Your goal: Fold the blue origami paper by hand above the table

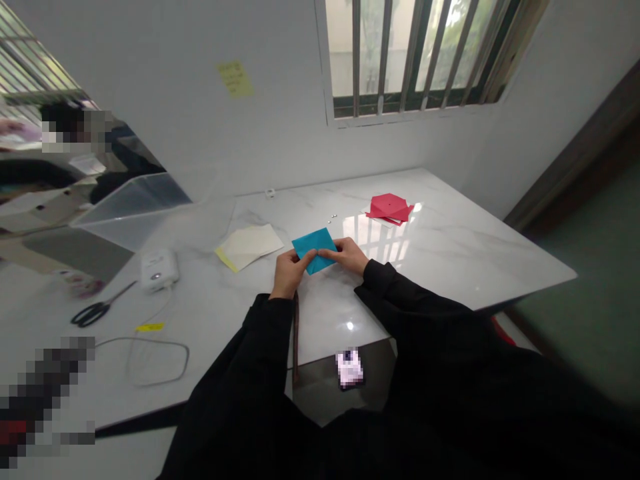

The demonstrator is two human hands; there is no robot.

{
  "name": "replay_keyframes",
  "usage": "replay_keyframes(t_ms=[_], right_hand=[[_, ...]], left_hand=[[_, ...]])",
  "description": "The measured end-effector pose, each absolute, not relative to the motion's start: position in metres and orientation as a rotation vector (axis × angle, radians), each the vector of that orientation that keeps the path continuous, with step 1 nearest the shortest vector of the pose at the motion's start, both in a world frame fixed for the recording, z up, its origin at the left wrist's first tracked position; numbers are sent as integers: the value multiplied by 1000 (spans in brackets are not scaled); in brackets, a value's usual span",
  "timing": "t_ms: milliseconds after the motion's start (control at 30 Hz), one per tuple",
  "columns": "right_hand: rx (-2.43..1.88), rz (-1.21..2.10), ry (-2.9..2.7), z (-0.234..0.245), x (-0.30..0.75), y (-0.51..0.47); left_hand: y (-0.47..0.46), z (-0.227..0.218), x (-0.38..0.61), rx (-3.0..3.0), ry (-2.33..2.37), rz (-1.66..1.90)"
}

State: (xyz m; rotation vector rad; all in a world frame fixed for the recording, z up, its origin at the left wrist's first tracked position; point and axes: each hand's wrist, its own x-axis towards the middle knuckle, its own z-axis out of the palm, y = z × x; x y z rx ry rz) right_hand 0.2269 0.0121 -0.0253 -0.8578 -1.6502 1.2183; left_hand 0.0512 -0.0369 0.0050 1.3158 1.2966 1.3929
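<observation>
A piece of blue folded paper [314, 244] is held up over the white marbled table [450, 253], with creases visible on its face. My left hand [289, 272] grips its left lower side, thumb laid on the front. On the right side my right hand [351, 256] pinches it, the thumb pointing inward to meet the other near the paper's middle. The fingers behind the paper are hidden. Left of my hands lie pale yellow sheets of paper [253, 247]. Beyond my right hand rests a small stack of red folded paper [389, 208] with white showing beneath.
Tiny shiny bits [332, 218] lie behind the blue paper. Scissors [95, 312], a white device with a cable [159, 269] and a yellow strip [150, 327] are on the left. A clear plastic panel [135, 207] stands there. A barred window [415, 60] is above.
</observation>
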Motion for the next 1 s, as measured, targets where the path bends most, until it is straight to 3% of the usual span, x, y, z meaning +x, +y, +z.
replay_keyframes(t_ms=[633, 833, 1000], right_hand=[[-819, 1261, -1595, -24, 225, 12], [-800, 1331, -1534, -13, 230, 8], [-1022, 1018, -1431, -25, 242, 24]], left_hand=[[-36, 4, 51, 1346, 1246, 1384], [-27, 1, 39, 1288, 1296, 1610], [-17, -15, 25, 1178, 1382, 1808]])
